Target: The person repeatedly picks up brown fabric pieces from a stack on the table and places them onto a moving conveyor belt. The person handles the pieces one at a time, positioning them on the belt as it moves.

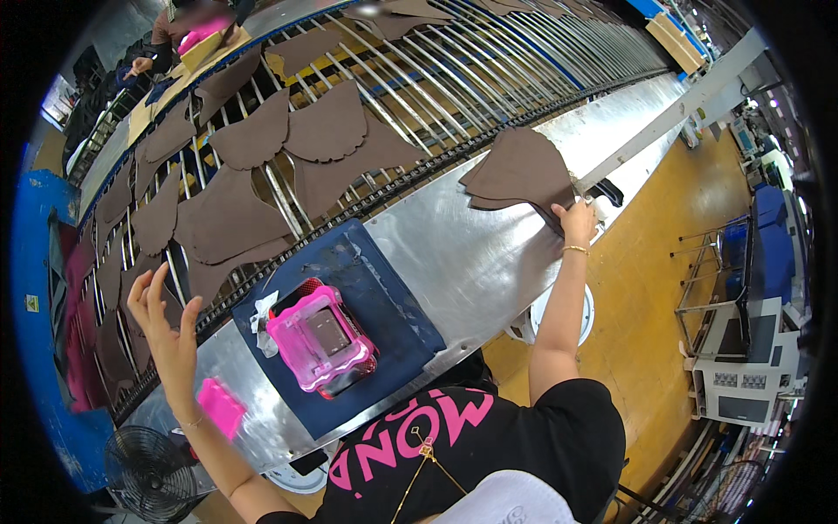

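Observation:
My left hand [168, 336] is raised over the near edge of the roller conveyor, fingers spread and holding nothing. Brown flat cut pieces [229, 212] lie below and beyond it on the rollers. My right hand [576, 222] is closed at the lower right corner of a fanned stack of brown cut pieces [521, 170], beside the foot of a pale post. The stack rests on the metal table [423, 253]. Between my hands, a pink wavy-edged frame [301, 362] with a see-through window sits on a dark blue mat [393, 336].
A flat pink piece [222, 407] and a crumpled white scrap [264, 321] lie near the mat. The pale post [672, 109] slants across the table's right end. A black fan [150, 472] stands lower left. Across the conveyor is another person [166, 39].

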The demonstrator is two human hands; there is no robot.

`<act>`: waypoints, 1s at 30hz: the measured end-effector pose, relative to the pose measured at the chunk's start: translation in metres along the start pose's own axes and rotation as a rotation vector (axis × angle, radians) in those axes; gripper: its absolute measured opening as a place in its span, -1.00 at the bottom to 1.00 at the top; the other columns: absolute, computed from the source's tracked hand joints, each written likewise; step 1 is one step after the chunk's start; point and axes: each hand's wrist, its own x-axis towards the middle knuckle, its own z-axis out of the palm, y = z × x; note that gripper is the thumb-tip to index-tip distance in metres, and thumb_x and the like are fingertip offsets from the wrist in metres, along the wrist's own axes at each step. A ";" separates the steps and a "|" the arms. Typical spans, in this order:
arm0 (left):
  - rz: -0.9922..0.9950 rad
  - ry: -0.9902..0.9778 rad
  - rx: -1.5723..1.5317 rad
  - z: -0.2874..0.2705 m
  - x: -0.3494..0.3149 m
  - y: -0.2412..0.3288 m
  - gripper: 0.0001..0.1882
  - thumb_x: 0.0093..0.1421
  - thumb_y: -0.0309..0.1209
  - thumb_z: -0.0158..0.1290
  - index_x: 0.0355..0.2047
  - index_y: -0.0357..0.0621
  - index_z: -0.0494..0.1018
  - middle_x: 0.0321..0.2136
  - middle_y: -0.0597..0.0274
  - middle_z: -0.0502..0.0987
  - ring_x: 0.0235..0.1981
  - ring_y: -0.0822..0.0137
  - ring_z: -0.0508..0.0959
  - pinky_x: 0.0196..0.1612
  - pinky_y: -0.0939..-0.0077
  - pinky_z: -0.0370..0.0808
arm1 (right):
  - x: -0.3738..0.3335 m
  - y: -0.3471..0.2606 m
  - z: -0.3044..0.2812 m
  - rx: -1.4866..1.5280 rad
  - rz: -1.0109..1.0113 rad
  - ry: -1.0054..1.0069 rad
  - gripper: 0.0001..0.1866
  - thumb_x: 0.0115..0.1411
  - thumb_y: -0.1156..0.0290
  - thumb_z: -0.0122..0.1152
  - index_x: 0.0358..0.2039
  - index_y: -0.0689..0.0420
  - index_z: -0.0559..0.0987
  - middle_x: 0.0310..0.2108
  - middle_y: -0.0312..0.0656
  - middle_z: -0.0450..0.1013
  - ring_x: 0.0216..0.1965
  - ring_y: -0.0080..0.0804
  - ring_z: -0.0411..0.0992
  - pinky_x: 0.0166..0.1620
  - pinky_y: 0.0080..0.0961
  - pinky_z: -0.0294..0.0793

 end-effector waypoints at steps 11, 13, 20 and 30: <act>0.049 -0.068 -0.096 0.008 -0.014 0.043 -0.44 0.05 -0.36 0.20 0.09 0.01 0.34 0.06 0.13 0.18 0.04 0.17 0.30 0.10 0.33 0.25 | 0.026 0.022 0.015 0.071 0.007 -0.083 -0.24 -0.19 -0.05 0.46 -0.06 0.17 0.44 -0.07 0.03 0.45 0.05 -0.01 0.35 0.06 0.09 0.27; 0.106 -0.035 -0.067 0.009 -0.015 0.043 -0.43 0.03 -0.38 0.22 0.08 0.01 0.35 0.05 0.13 0.19 -0.03 0.19 0.33 0.05 0.35 0.29 | 0.037 0.029 0.019 0.044 -0.112 0.011 -0.31 -0.23 0.02 0.50 -0.15 0.18 0.49 -0.15 0.05 0.48 -0.03 -0.03 0.41 -0.01 -0.08 0.38; 0.166 -0.123 -0.185 0.018 -0.012 0.053 -0.41 0.02 -0.36 0.23 0.09 0.01 0.33 0.02 0.08 0.19 -0.09 0.18 0.35 -0.05 0.37 0.38 | -0.024 -0.021 -0.076 0.521 -0.559 0.055 -0.70 0.34 0.28 -0.12 -0.11 0.24 0.43 -0.59 -0.02 0.45 -0.86 -0.33 0.32 -0.75 -0.48 0.31; -0.320 -0.288 -0.621 0.012 -0.004 0.037 -0.55 0.14 -0.34 0.16 -0.01 -0.30 0.39 -0.29 0.27 0.47 -0.27 0.46 0.51 -0.28 0.57 0.52 | -0.193 -0.125 -0.109 1.614 -1.006 -0.497 -0.82 0.30 0.34 0.04 -0.22 0.19 0.39 -0.55 -0.32 0.38 -0.61 -0.68 0.34 -0.57 -0.78 0.28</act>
